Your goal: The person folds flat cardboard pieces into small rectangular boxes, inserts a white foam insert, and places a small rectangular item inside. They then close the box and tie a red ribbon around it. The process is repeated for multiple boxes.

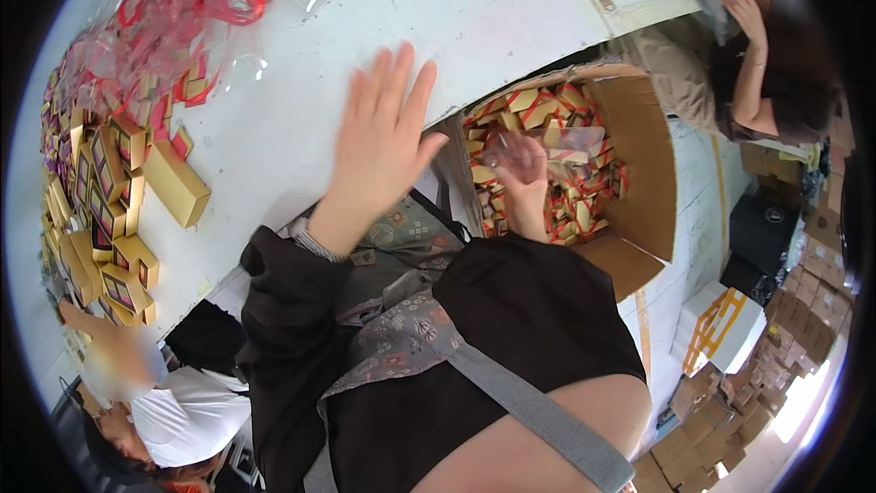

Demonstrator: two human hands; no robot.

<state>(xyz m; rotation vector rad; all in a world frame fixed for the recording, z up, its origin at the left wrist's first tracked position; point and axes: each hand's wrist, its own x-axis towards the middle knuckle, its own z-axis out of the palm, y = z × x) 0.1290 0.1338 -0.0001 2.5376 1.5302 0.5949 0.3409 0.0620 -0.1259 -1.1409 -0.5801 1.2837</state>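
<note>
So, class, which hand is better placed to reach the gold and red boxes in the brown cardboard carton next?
Probably the right hand: it is over the small gold and red boxes in the brown cardboard carton, while the left hand is over the white tabletop.

White-shirted person (192, 420) at lower left, dark-topped person (794, 100) at upper right; white box (750, 324) with orange-yellow tape on the pale floor (698, 192), black container (762, 224) near it. Brown cartons (803, 333) stacked along the right; bright patch (803, 406) beside them, blown out.
</note>
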